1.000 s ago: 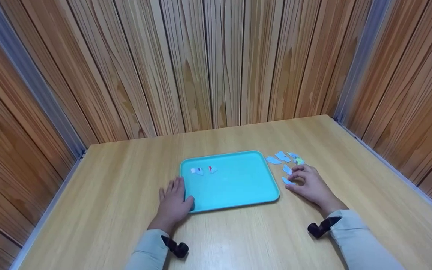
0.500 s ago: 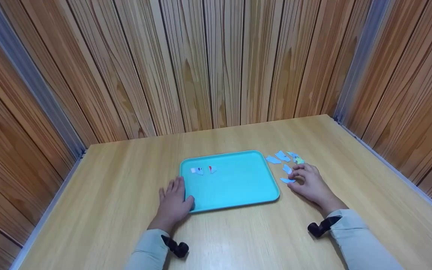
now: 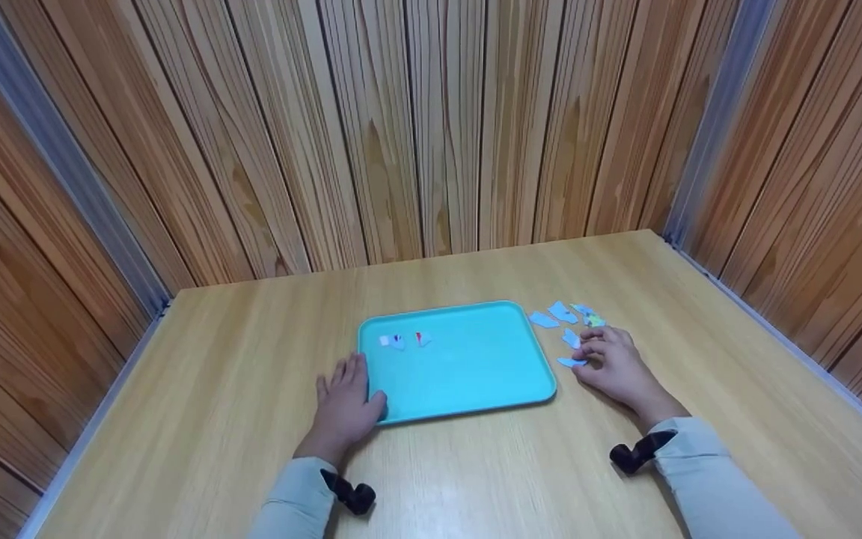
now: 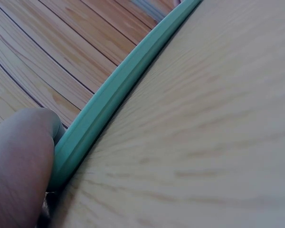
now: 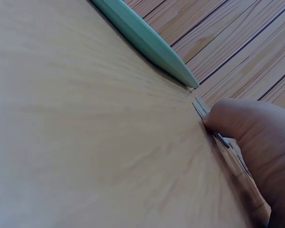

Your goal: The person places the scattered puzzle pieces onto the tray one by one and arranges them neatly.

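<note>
A turquoise tray (image 3: 468,359) lies flat on the table. My left hand (image 3: 345,408) rests at its near left corner, fingers extended along the left edge; the thumb (image 4: 31,126) reaches over the rim in the left wrist view. Right of the tray, my right hand (image 3: 614,367) has curled fingers and pinches a slim light-blue puzzle piece (image 3: 570,362) at its right end, low over the table. In the right wrist view the thumb (image 5: 228,116) meets the piece's edge; the other fingertips are hidden. Another blue puzzle piece (image 3: 571,338) lies just beyond the fingers.
Inside the tray, at the upper left, are a small white piece (image 3: 384,340), a blue piece with a dark mark (image 3: 398,342) and a piece with red (image 3: 422,339). Several more pieces (image 3: 562,311) lie beyond the right hand. Wood-patterned walls (image 3: 401,150) border the table.
The slim blue piece at the right fingertips has turned and shifted slightly left since a second ago, now lying more level. The left hand and tray stay put.
</note>
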